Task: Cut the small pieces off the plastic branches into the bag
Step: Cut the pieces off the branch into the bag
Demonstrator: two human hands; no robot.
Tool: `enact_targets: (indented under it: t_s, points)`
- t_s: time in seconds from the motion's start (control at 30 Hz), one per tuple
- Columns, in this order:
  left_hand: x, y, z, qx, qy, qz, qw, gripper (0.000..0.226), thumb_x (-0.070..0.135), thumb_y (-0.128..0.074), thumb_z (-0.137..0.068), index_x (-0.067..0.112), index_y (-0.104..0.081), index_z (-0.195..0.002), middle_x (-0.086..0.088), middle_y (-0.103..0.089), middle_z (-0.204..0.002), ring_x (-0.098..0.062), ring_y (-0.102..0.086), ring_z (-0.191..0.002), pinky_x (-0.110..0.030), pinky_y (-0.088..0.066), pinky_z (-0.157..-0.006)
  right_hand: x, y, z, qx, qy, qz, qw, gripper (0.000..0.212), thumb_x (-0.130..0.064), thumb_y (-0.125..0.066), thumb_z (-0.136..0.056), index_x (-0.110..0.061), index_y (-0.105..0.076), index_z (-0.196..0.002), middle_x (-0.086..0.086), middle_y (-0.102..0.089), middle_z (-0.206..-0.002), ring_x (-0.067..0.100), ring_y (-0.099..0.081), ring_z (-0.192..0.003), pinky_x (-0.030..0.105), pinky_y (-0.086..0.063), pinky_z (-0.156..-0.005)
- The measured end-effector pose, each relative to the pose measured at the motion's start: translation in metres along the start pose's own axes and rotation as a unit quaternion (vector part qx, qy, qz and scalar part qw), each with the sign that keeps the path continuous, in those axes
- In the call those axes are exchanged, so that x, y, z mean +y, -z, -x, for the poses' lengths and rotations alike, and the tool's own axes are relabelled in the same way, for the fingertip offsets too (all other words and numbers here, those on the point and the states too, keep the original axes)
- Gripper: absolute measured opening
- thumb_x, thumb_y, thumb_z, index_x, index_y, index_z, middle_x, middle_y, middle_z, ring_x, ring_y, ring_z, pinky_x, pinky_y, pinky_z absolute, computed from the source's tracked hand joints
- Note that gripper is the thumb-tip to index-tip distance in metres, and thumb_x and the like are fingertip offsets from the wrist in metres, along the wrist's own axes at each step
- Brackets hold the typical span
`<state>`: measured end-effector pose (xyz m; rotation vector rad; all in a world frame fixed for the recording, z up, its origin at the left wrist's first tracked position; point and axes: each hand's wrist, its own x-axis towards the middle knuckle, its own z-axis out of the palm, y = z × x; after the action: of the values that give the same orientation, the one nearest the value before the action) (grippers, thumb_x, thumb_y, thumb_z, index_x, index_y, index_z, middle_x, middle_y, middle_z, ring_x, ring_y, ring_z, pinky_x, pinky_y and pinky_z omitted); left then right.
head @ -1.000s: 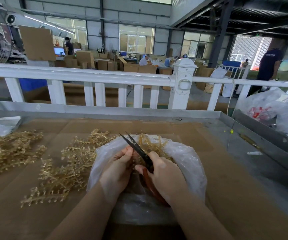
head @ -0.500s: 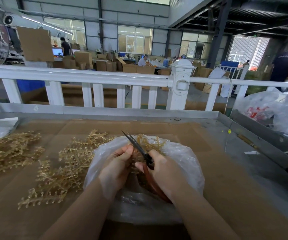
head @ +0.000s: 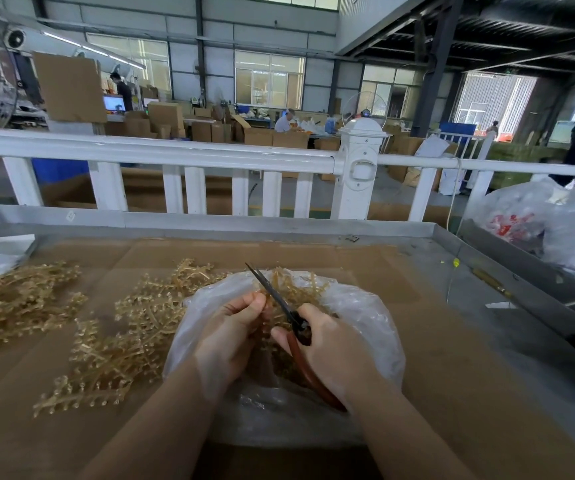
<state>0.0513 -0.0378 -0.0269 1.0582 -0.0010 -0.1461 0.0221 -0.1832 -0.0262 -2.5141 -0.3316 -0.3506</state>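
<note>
**Bench inventory: cutting over the bag**

- Your left hand: fingers curled, pinching a gold branch over the mouth of the bag. Most of that branch is hidden behind your fingers.
- Your right hand: wrapped round the red handles of the scissors. The dark blades point up and away to the left, nearly closed, their tips above the bag's far rim.
- Bag: clear plastic, lying open on the cardboard directly under both hands. Gold pieces show inside, at the far side of its opening.
- Branches, near pile: gold plastic sprigs spread on the cardboard just left of the bag, some touching its edge.
- Branches, far pile: a second heap, well apart, at the left edge of the bench.
- Tray: grey metal rim round the cardboard.
- Fence: white railing behind the tray.
- Other bags: clear plastic, filled, at the right, past the tray's rim.
- Boxes: cardboard cartons stacked across the hall beyond the fence.
</note>
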Motion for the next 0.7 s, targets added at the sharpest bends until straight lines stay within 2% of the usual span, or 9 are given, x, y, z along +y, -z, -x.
enact_targets:
  t_s: [0.1, 0.2, 0.3, 0.43, 0.53, 0.63, 0.7]
  points:
    - [-0.002, 0.0, 0.0, 0.008, -0.003, -0.002, 1.0, 0.022, 0.009, -0.049, -0.095, 0.004, -0.057, -0.075, -0.005, -0.059, -0.059, -0.015, -0.057, -0.055, -0.022, -0.05, -0.049, -0.003, -0.001, 0.003, 0.006, 0.006, 0.004, 1.0, 0.028, -0.06, -0.048, -0.089, -0.033, -0.044, -0.094, -0.013, -0.056, -0.08, 0.003, -0.055, -0.074, 0.011, -0.036, -0.061]
    - [-0.004, 0.0, 0.001, 0.004, -0.013, 0.024, 1.0, 0.022, 0.007, -0.046, -0.096, 0.002, -0.058, -0.079, -0.004, -0.063, -0.058, -0.012, -0.061, -0.052, -0.02, -0.051, -0.049, -0.005, -0.006, 0.007, 0.036, 0.016, 0.051, 0.998, 0.035, -0.063, -0.042, -0.089, -0.031, -0.044, -0.104, -0.007, -0.059, -0.095, 0.012, -0.056, -0.087, 0.02, -0.037, -0.07]
    - [-0.004, 0.0, 0.003, -0.005, -0.019, 0.041, 0.999, 0.022, 0.005, -0.044, -0.096, 0.0, -0.06, -0.083, -0.006, -0.068, -0.063, -0.013, -0.066, -0.055, -0.021, -0.053, -0.052, -0.004, -0.01, 0.009, 0.066, 0.027, 0.07, 0.995, 0.039, -0.064, -0.04, -0.089, -0.03, -0.046, -0.106, -0.007, -0.059, -0.095, 0.011, -0.055, -0.086, 0.02, -0.036, -0.069]
    - [-0.003, -0.001, 0.004, -0.014, -0.017, 0.041, 0.999, 0.021, 0.006, -0.044, -0.097, -0.002, -0.062, -0.09, -0.01, -0.069, -0.07, -0.016, -0.068, -0.06, -0.023, -0.054, -0.053, -0.002, -0.012, 0.007, 0.067, 0.035, 0.07, 0.995, 0.041, -0.065, -0.039, -0.089, -0.031, -0.047, -0.109, -0.009, -0.06, -0.095, 0.007, -0.055, -0.083, 0.015, -0.036, -0.067]
    - [-0.003, -0.003, 0.005, -0.008, -0.016, 0.036, 0.999, 0.022, 0.006, -0.043, -0.098, -0.001, -0.062, -0.088, -0.008, -0.068, -0.065, -0.014, -0.065, -0.055, -0.02, -0.052, -0.049, -0.002, -0.012, 0.007, 0.054, 0.032, 0.059, 0.996, 0.04, -0.065, -0.04, -0.089, -0.031, -0.047, -0.108, -0.01, -0.061, -0.095, 0.006, -0.056, -0.083, 0.012, -0.037, -0.066]
    - [-0.003, -0.002, 0.004, -0.005, -0.018, 0.023, 1.0, 0.021, 0.007, -0.044, -0.097, 0.002, -0.06, -0.083, -0.003, -0.062, -0.057, -0.01, -0.06, -0.049, -0.017, -0.049, -0.047, -0.002, -0.008, 0.008, 0.037, 0.028, 0.031, 0.998, 0.032, -0.064, -0.043, -0.088, -0.033, -0.043, -0.097, -0.011, -0.06, -0.089, 0.004, -0.054, -0.077, 0.01, -0.034, -0.059]
    - [-0.004, 0.0, 0.003, -0.002, -0.021, 0.015, 1.0, 0.021, 0.007, -0.045, -0.096, 0.004, -0.057, -0.078, 0.0, -0.058, -0.055, -0.008, -0.056, -0.047, -0.017, -0.048, -0.047, -0.003, -0.006, 0.008, 0.027, 0.019, 0.0, 0.999, 0.029, -0.061, -0.047, -0.088, -0.034, -0.042, -0.093, -0.01, -0.058, -0.084, 0.005, -0.055, -0.076, 0.011, -0.035, -0.059]
